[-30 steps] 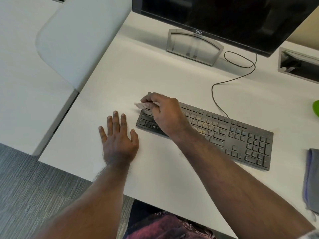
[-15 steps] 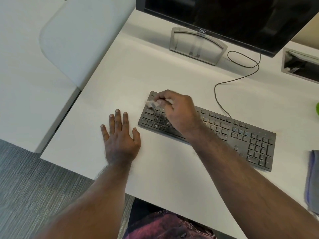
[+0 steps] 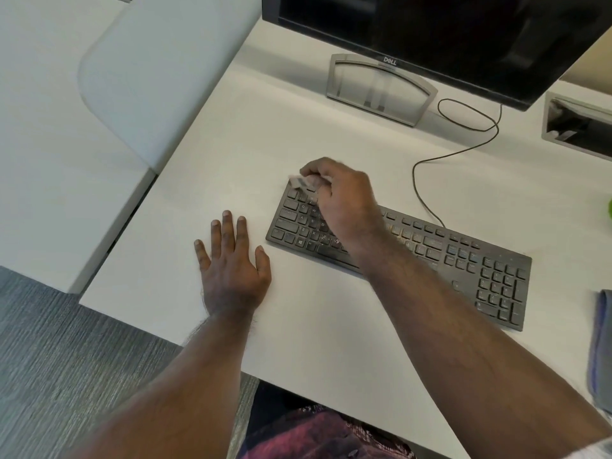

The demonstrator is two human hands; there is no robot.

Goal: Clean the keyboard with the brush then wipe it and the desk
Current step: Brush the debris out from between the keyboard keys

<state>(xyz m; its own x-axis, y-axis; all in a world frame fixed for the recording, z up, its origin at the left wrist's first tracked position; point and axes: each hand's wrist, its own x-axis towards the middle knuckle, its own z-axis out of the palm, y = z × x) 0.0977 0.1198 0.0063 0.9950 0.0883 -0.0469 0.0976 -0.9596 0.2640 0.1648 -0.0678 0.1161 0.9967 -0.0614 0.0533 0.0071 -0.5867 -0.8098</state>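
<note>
A black keyboard lies slanted on the white desk. My right hand hovers over its left end, fingers pinched on a small pale brush whose tip sits at the keyboard's top-left corner. The brush is blurred and mostly hidden by my fingers. My left hand rests flat on the desk just left of the keyboard, fingers spread, holding nothing. A grey-blue cloth lies at the desk's right edge, partly out of view.
A Dell monitor on a silver stand occupies the back of the desk. The keyboard's black cable loops behind it. A cable tray opening sits at back right. A green object peeks in at the right edge.
My right hand has moved with the brush from the keyboard's lower-left keys up to its top-left corner. My left hand has stayed flat in place.
</note>
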